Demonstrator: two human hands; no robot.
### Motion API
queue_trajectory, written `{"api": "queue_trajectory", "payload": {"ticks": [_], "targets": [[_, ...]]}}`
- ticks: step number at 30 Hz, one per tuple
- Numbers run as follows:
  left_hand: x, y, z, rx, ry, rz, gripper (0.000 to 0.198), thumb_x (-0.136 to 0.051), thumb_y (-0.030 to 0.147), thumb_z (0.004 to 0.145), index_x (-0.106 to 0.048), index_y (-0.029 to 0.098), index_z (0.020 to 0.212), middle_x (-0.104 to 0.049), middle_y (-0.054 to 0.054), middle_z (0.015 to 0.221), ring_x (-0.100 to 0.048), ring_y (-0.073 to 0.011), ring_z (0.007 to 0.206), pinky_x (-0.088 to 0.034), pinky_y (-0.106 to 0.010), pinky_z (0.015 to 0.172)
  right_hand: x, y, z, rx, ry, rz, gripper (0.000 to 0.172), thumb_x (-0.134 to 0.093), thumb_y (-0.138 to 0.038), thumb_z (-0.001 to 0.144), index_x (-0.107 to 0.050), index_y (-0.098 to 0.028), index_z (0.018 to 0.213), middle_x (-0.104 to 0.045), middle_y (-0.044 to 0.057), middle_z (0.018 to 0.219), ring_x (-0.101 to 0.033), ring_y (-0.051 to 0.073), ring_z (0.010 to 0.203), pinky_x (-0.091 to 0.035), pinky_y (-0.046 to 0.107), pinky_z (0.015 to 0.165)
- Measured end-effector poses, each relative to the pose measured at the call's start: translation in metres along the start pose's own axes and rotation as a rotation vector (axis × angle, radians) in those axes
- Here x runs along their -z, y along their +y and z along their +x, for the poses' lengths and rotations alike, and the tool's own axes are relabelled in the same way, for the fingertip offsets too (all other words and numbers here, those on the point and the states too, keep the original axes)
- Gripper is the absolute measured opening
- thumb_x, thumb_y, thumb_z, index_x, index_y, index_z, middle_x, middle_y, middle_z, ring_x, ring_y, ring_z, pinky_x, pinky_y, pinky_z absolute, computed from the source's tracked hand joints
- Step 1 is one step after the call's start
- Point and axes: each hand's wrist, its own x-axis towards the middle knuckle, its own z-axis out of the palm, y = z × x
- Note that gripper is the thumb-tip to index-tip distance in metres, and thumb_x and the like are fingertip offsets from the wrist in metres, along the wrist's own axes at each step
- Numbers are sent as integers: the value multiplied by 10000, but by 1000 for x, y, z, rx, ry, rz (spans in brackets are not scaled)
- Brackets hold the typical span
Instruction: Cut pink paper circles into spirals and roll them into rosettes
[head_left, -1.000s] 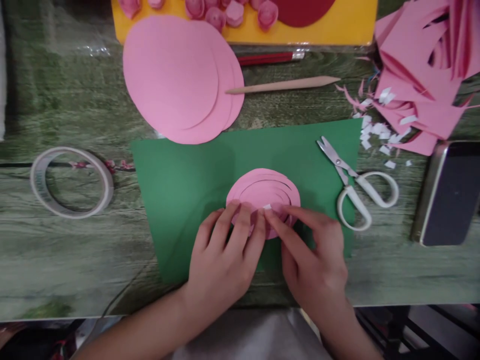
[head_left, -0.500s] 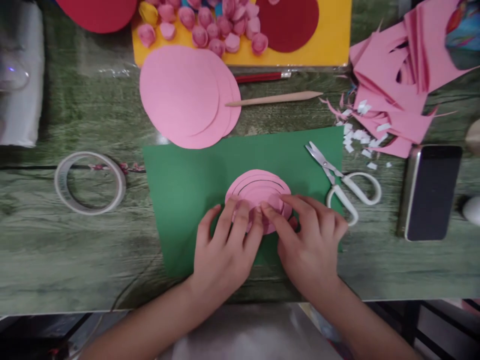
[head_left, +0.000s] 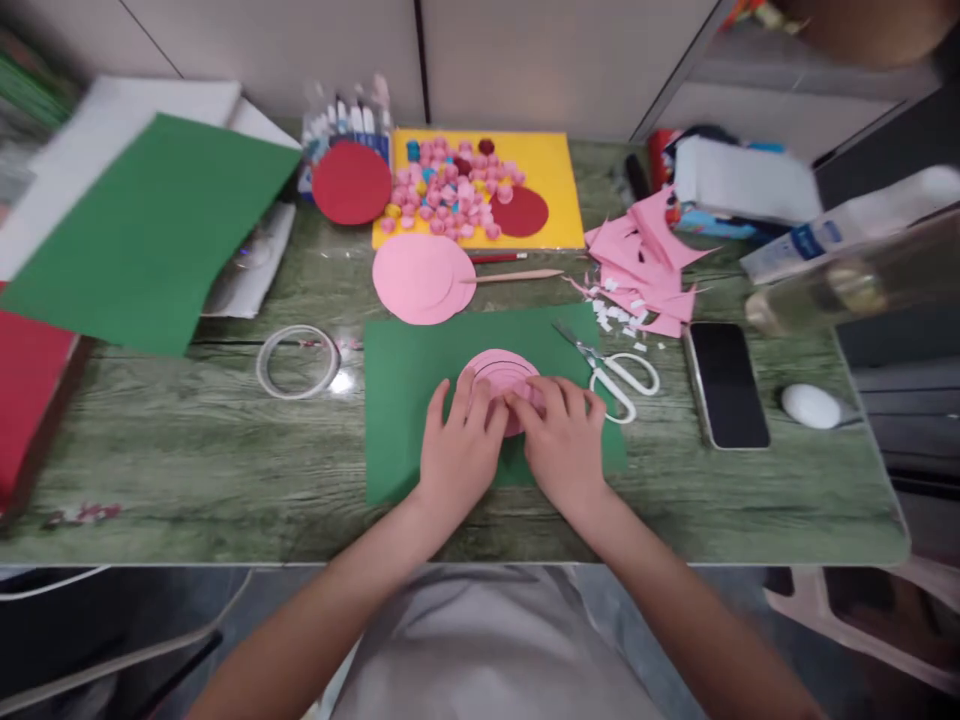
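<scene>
A pink paper circle cut into a spiral (head_left: 496, 362) lies on a green paper sheet (head_left: 397, 410) in front of me. My left hand (head_left: 461, 445) grips its near left part, with the fingers bent down onto the paper. From the other side my right hand (head_left: 564, 435) pinches the paper close to the left fingertips. The fingers cover the spiral's near middle, so the exact grip is hidden. White-handled scissors (head_left: 619, 388) rest partly on the green sheet, just beyond my right hand. Several uncut pink paper circles (head_left: 412, 275) are stacked farther back.
Rolled paper flowers (head_left: 450, 190) cover part of a yellow sheet (head_left: 551, 160). A wooden stick (head_left: 517, 275) lies by the pink circles. Tape roll (head_left: 262, 365) sits left; pink scraps (head_left: 637, 250), a phone (head_left: 727, 385) and a white mouse (head_left: 811, 406) are right.
My view has tilted up and drawn back, showing more of the table and the wall behind. Both hands stay on the pink spiral with little visible movement.
</scene>
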Motion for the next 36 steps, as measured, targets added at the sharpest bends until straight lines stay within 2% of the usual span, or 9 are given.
{"api": "queue_trajectory", "payload": {"ticks": [6,10,12,15,19,21,26,32,36], "targets": [[0,1,-7,8,53,-52,293,-432,157,820,-585,163,1070,-551,-136,1198,-399,-264,1230,-268,-485,1022,4,0,-6,70,22,0,288,-459,-174,860,-573,-223,1120,-533,102,1166,-378,263,1078,-250,439,883],[-1,-8,-5,65,46,-191,283,-430,177,824,-567,180,1072,-555,-98,1152,-428,-226,1166,-294,-421,1009,-1,1,-8,126,59,10,314,-418,-163,873,-554,-203,1153,-539,114,1142,-371,252,1064,-236,415,893],[0,-16,4,155,33,-254,282,-407,197,841,-551,148,1078,-541,-115,1138,-435,-231,1135,-339,-393,963,-5,-1,-9,132,74,12,305,-393,-158,881,-561,-176,1135,-536,126,1126,-366,252,1057,-229,410,892],[5,-29,26,303,-52,-296,330,-400,212,854,-495,113,1155,-496,-152,1181,-399,-259,1160,-322,-420,969,-9,-3,-11,126,105,11,286,-386,-166,885,-575,-155,1098,-534,130,1103,-363,252,1042,-231,402,881],[18,-37,59,289,-181,-331,257,-546,248,799,-580,92,1001,-573,-133,1042,-528,-213,994,-415,-373,894,-9,-5,-14,132,149,0,265,-421,-177,873,-586,-165,1080,-535,123,1087,-373,240,1023,-264,374,839],[28,-35,71,285,-243,-353,299,-504,308,835,-535,134,1076,-560,-87,1085,-556,-182,950,-471,-392,818,-8,-6,-14,134,166,-6,255,-433,-178,867,-595,-171,1065,-542,116,1065,-385,232,1004,-278,362,820],[44,-28,85,301,-300,-430,311,-486,315,846,-519,163,1115,-537,-89,1134,-550,-184,972,-481,-381,815,-7,-7,-13,132,191,-20,226,-448,-169,855,-610,-176,1012,-545,111,1051,-400,222,979,-299,349,797],[30,-42,80,332,-329,-584,317,-494,318,841,-522,154,1111,-541,-85,1129,-553,-189,965,-484,-380,804,-11,-6,-13,142,183,-16,233,-439,-170,863,-590,-172,1041,-544,107,1051,-404,217,985,-300,341,807],[17,-57,70,353,-261,-728,277,-509,308,833,-550,122,1034,-585,-72,1012,-575,-163,877,-493,-357,760,-10,-2,-10,178,160,-3,200,-428,-170,873,-595,-155,981,-560,111,993,-418,213,958,-299,337,800]]}}
